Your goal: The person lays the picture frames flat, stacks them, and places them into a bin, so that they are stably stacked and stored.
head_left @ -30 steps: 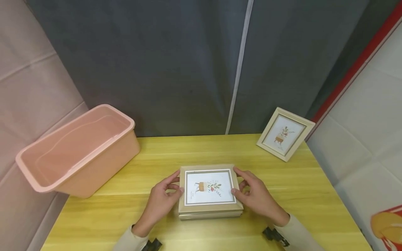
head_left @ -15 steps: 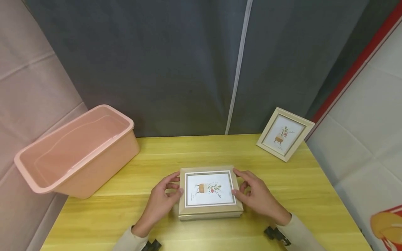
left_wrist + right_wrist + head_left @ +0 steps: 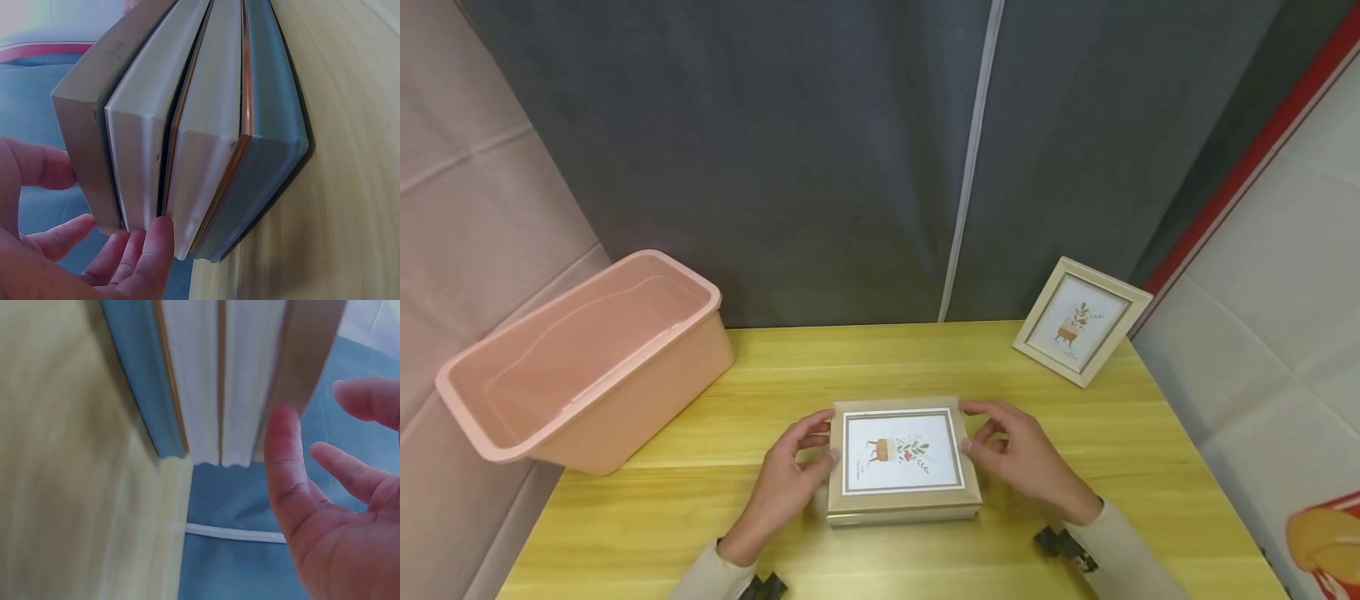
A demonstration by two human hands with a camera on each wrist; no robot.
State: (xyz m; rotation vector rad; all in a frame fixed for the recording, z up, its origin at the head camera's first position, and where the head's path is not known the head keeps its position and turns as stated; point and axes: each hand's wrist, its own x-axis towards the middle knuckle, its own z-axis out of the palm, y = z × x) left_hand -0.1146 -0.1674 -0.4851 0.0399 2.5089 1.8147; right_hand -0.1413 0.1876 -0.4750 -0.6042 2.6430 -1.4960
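A stack of several picture frames point(image 3: 904, 515) lies flat on the wooden table in front of me. Its top frame point(image 3: 901, 454) is beige and shows a potted plant turned sideways. My left hand point(image 3: 786, 475) is at the stack's left side, its thumb and fingertips against the frames' edges. At the opposite side is my right hand point(image 3: 1026, 458), fingers loosely bent. One of its fingertips point(image 3: 284, 419) meets the top frame's edge, while its thumb stands off. In the left wrist view, a blue-tinted bottom frame point(image 3: 275, 112) lies under paler frames point(image 3: 147, 119).
A pink plastic bin point(image 3: 655, 367) stands at the back left of the table point(image 3: 865, 358). Another beige picture frame point(image 3: 1078, 321) stands propped at the back right corner. Behind the table hangs a dark grey curtain point(image 3: 775, 167).
My right hand has shifted slightly to the right, and its thumb has come off the top frame. The left hand stays at its side. The frames in the stack now line up more evenly.
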